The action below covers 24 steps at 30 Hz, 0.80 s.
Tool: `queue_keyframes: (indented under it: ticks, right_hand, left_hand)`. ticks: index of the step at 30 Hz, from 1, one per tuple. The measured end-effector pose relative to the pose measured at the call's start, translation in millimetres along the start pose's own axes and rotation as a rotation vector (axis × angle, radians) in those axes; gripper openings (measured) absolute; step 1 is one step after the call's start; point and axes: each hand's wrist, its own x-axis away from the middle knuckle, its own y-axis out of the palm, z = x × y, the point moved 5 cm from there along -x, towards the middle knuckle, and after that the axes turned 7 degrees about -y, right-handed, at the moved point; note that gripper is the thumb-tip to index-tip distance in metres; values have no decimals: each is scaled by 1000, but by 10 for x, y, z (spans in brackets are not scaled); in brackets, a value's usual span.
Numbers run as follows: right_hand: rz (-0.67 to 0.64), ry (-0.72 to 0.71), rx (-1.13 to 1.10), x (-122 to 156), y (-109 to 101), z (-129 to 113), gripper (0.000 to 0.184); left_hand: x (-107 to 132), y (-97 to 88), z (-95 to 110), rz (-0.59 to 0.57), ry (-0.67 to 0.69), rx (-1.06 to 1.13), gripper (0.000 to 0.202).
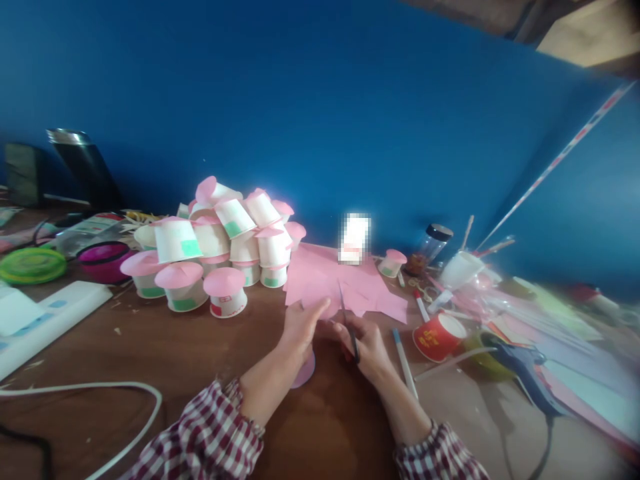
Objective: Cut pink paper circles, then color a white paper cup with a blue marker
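My left hand is closed, with the thumb laid over a piece of pink paper. In my right hand is a pair of scissors with dark handles, its blades pointing away from me at the right side of that paper. The paper's outline blends into the larger pink sheets and scraps behind it. Beneath my left wrist a round pink-purple disc lies on the table. Left of my hands rises a stack of white paper cups, upside down, with pink paper discs on them.
A single capped cup stands near the wall. To the right are a pen, a red paper cup, a blue glue gun and a lidded jar. A white power strip and white cable lie left.
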Motion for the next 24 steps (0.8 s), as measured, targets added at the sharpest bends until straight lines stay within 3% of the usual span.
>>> queue_keyframes:
  ticks: [24]
  right_hand:
    - [10, 4, -43, -14, 6, 45, 35]
  left_hand:
    - [-51, -24, -59, -19, 13, -32, 38]
